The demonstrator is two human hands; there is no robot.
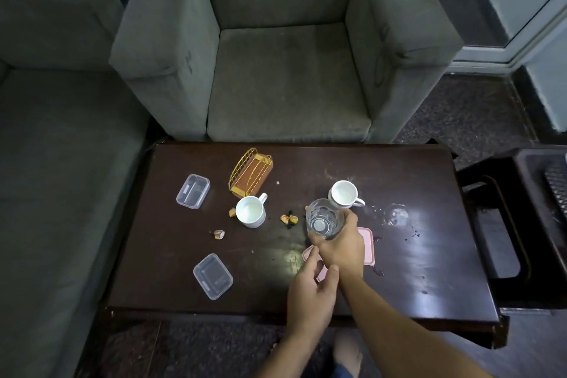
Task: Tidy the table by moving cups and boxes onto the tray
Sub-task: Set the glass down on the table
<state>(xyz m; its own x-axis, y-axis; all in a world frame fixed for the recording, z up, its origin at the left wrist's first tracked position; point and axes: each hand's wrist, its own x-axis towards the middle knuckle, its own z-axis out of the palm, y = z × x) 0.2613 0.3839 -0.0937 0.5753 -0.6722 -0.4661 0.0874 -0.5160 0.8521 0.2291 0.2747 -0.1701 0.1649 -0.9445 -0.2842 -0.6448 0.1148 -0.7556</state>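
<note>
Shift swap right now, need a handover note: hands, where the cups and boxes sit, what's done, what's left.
Right hand grips a clear glass tumbler, held up at the far edge of the pink tray.
Left hand is open and holds nothing, by the tray's near-left corner; contact unclear.
On the table: left white mug, right white mug, far clear plastic box, near clear plastic box, second glass at right.
Done: nothing seen on the tray, though the hands hide most of it.
Left: tumbler, both mugs, both boxes, second glass.
</note>
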